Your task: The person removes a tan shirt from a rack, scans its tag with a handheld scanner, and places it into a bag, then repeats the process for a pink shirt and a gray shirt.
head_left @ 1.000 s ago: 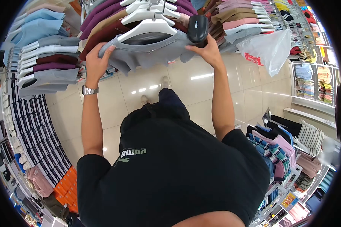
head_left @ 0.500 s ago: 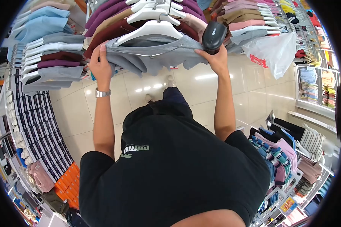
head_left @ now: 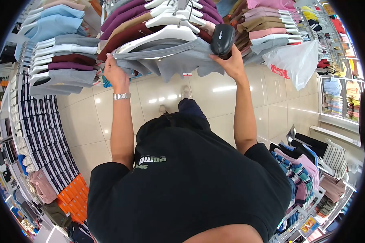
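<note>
A grey T-shirt (head_left: 178,56) hangs on a white hanger (head_left: 162,34) at the front of a rack of shirts. My left hand (head_left: 114,73), with a metal watch on the wrist, grips the shirt's left shoulder. My right hand (head_left: 230,62) holds a black handheld scanner (head_left: 222,39) and rests against the shirt's right shoulder. Behind the grey shirt hang maroon, tan and purple shirts (head_left: 123,24) on more white hangers.
Folded shirts (head_left: 59,60) fill shelves at left, above rows of boxed goods (head_left: 40,133). A white plastic bag (head_left: 294,60) hangs at right. Another rack of coloured shirts (head_left: 300,170) stands at lower right. Glossy tiled floor (head_left: 93,117) lies below.
Both hands and the grey shirt have shifted right and slightly up in view. The hanger now tilts, with its left end lower. The scanner stays in my right hand.
</note>
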`<action>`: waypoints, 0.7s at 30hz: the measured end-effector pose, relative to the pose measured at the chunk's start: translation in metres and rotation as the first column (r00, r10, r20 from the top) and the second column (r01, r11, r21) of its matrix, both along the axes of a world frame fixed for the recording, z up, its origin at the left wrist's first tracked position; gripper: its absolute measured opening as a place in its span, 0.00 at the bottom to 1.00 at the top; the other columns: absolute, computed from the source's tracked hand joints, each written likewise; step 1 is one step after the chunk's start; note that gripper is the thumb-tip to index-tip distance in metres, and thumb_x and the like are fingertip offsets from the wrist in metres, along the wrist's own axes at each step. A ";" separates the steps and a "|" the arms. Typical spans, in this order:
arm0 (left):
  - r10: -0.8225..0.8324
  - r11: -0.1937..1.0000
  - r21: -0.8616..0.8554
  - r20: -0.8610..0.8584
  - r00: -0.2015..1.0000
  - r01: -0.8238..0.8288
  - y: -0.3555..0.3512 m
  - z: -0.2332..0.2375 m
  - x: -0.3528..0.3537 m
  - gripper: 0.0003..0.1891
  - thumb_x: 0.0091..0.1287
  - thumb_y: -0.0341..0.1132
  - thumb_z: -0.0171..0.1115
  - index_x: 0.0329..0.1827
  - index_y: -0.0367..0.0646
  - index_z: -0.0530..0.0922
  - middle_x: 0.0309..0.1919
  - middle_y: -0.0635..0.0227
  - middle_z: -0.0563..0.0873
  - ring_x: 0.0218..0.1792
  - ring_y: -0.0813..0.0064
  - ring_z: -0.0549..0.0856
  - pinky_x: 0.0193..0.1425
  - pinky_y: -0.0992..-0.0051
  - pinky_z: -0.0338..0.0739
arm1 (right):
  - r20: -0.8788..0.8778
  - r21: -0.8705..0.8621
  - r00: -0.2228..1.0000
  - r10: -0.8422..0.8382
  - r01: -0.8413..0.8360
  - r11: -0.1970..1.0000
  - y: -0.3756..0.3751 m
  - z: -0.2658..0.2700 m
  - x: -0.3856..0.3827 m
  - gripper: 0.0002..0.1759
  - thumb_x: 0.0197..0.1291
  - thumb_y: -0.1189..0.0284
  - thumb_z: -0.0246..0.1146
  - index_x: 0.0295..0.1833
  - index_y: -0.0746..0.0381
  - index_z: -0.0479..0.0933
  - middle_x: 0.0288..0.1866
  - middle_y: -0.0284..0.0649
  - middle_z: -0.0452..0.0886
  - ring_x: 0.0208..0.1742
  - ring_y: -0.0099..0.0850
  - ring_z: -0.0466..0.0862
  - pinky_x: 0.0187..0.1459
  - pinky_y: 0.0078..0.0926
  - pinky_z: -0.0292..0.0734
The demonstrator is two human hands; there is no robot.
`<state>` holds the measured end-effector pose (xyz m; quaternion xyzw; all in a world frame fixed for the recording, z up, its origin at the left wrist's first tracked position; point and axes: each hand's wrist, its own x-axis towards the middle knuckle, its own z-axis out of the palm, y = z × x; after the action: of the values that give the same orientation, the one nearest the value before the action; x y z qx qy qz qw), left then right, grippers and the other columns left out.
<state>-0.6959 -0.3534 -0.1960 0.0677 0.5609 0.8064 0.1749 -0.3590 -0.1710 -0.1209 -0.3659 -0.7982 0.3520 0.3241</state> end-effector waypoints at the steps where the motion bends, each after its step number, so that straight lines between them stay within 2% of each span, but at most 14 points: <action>1: -0.007 0.997 0.079 0.108 0.994 -0.002 0.003 0.001 0.004 0.20 0.81 0.43 0.54 0.55 0.31 0.82 0.47 0.61 0.88 0.48 0.73 0.85 0.56 0.71 0.79 | 0.001 0.019 1.000 0.007 -0.007 1.000 0.002 0.001 -0.003 0.33 0.48 0.68 0.82 0.58 0.66 0.78 0.50 0.38 0.85 0.51 0.27 0.81 0.59 0.28 0.74; 5: -0.155 0.940 0.342 0.441 0.884 -0.006 0.006 -0.014 -0.001 0.18 0.83 0.39 0.49 0.64 0.35 0.76 0.58 0.58 0.84 0.59 0.63 0.84 0.67 0.61 0.79 | 0.019 0.060 1.000 0.022 -0.023 0.998 0.007 0.005 -0.010 0.33 0.48 0.70 0.82 0.58 0.66 0.78 0.49 0.39 0.85 0.50 0.27 0.81 0.60 0.28 0.74; 6: -0.191 0.916 0.399 0.521 0.832 -0.039 0.008 -0.019 -0.003 0.17 0.83 0.37 0.47 0.66 0.36 0.75 0.63 0.58 0.81 0.64 0.62 0.81 0.71 0.60 0.76 | 0.026 0.062 0.999 0.022 -0.024 0.998 0.008 0.005 -0.010 0.33 0.48 0.70 0.82 0.59 0.66 0.78 0.49 0.39 0.85 0.50 0.27 0.81 0.60 0.28 0.74; 10: -0.300 0.897 0.440 0.572 0.763 0.023 0.007 -0.032 -0.006 0.18 0.83 0.35 0.45 0.67 0.37 0.74 0.66 0.59 0.80 0.66 0.63 0.79 0.75 0.60 0.72 | 0.029 0.079 0.999 0.030 -0.033 0.996 0.007 0.008 -0.015 0.33 0.48 0.71 0.81 0.59 0.66 0.77 0.50 0.39 0.85 0.51 0.27 0.81 0.60 0.27 0.73; 13: -0.287 0.913 0.408 0.626 0.725 0.009 0.007 -0.024 0.002 0.18 0.83 0.35 0.43 0.68 0.36 0.74 0.67 0.58 0.80 0.67 0.61 0.78 0.76 0.60 0.71 | 0.032 0.071 0.999 0.018 -0.020 0.997 0.005 0.009 -0.018 0.33 0.47 0.73 0.81 0.60 0.66 0.77 0.51 0.40 0.85 0.52 0.27 0.81 0.61 0.28 0.73; 18: -0.253 0.902 0.425 0.665 0.703 -0.076 0.011 -0.016 0.008 0.18 0.83 0.32 0.42 0.68 0.34 0.73 0.67 0.56 0.79 0.67 0.62 0.78 0.76 0.60 0.71 | 0.017 0.045 1.000 -0.015 0.014 0.999 -0.002 0.012 -0.025 0.34 0.47 0.75 0.79 0.62 0.65 0.76 0.53 0.42 0.85 0.54 0.30 0.82 0.62 0.28 0.73; 21: -0.254 0.881 0.442 0.741 0.622 -0.167 0.016 -0.030 0.006 0.17 0.83 0.31 0.42 0.67 0.34 0.73 0.66 0.55 0.79 0.67 0.62 0.79 0.76 0.59 0.71 | 0.035 0.133 0.999 0.024 -0.029 0.991 -0.003 0.007 -0.028 0.35 0.45 0.76 0.77 0.63 0.63 0.75 0.50 0.46 0.86 0.52 0.38 0.86 0.58 0.32 0.77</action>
<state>-0.6901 -0.3376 -0.2257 -0.2348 0.2135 0.8602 0.3991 -0.3869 -0.1742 -0.1143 -0.3386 -0.8300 0.2959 0.3300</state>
